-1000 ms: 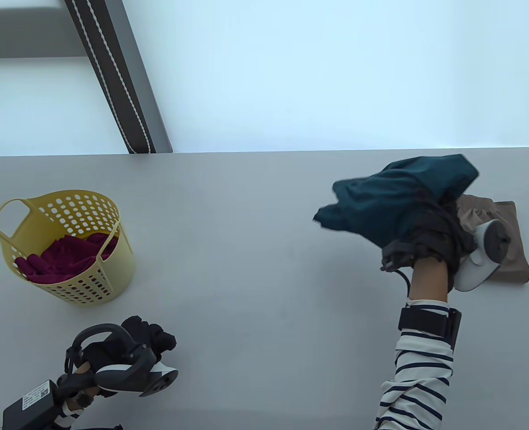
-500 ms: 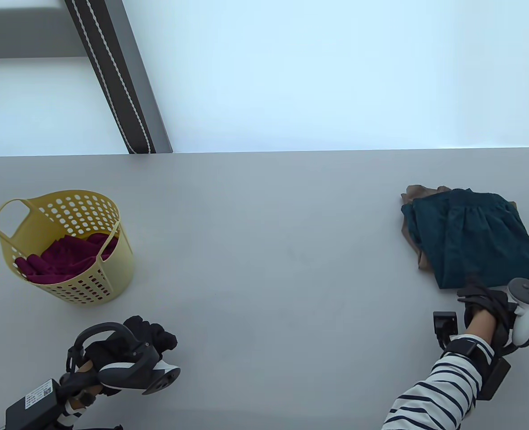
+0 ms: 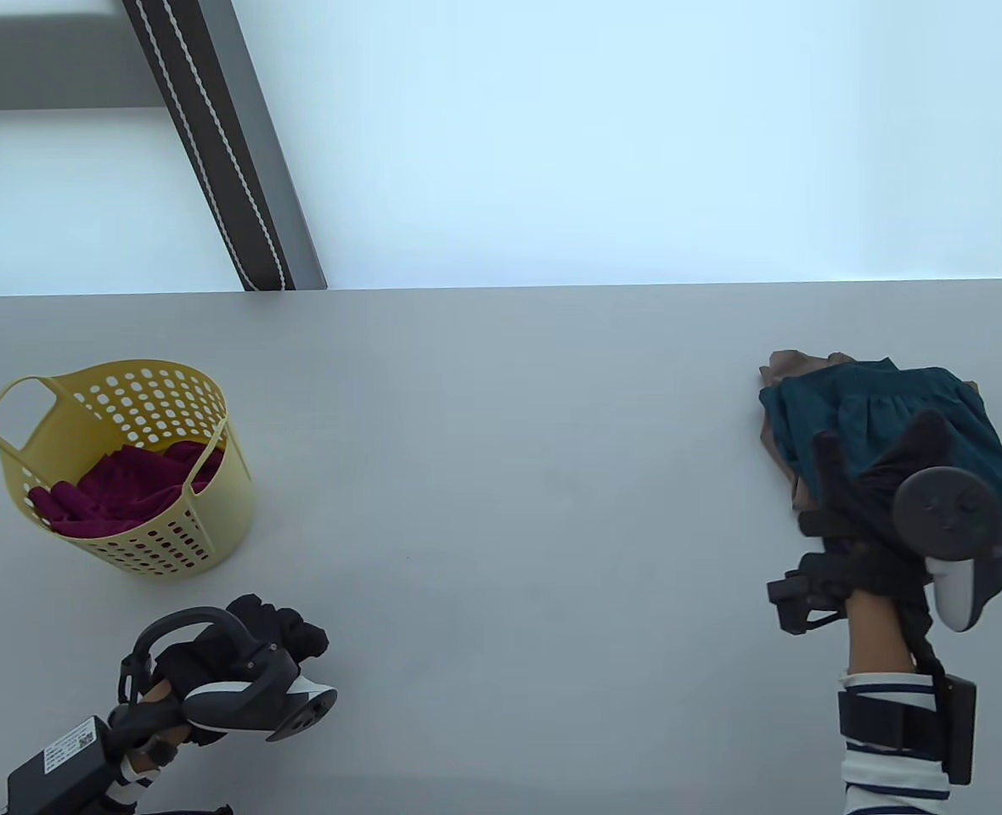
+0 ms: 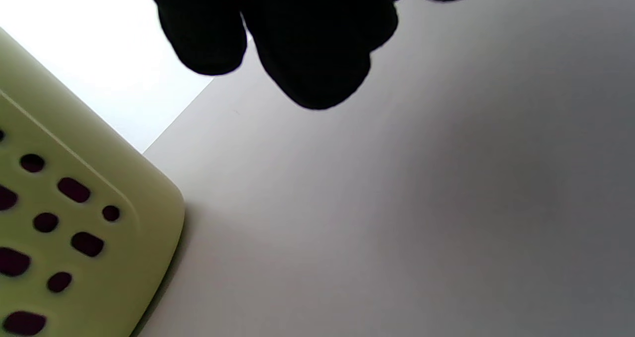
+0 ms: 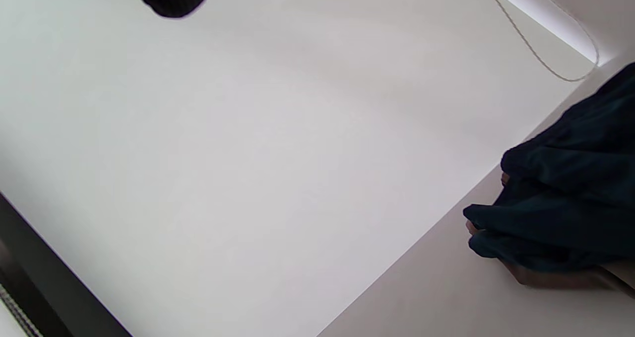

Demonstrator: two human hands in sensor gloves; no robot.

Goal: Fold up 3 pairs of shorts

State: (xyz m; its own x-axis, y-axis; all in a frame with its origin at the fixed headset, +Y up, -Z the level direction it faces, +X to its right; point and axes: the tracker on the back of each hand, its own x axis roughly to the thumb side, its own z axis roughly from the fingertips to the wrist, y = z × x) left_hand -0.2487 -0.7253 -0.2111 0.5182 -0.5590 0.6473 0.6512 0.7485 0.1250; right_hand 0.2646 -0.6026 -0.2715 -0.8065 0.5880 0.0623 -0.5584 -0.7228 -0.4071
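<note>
Folded teal shorts [image 3: 883,407] lie on top of folded brown shorts [image 3: 785,367] at the table's right side. My right hand [image 3: 875,458] is over the near part of the teal pair with its fingers [image 3: 828,463] straight and spread; whether it touches the cloth I cannot tell. In the right wrist view the teal shorts [image 5: 570,198] cover the brown shorts [image 5: 545,276]. Maroon shorts [image 3: 119,492] lie bunched in the yellow basket [image 3: 204,526]. My left hand [image 3: 284,632] rests near the front left edge, loosely curled and holding nothing.
The perforated yellow basket [image 4: 74,203] stands just left of my left hand's fingers [image 4: 307,44]. A thin white cord [image 5: 540,54] hangs past the far right table edge. A dark strip with white stitching [image 3: 212,144] runs beyond the far edge.
My right hand carried the teal shorts over, laid them on the brown pair, drew back toward the near edge, and now is over them again. The left hand barely moved.
</note>
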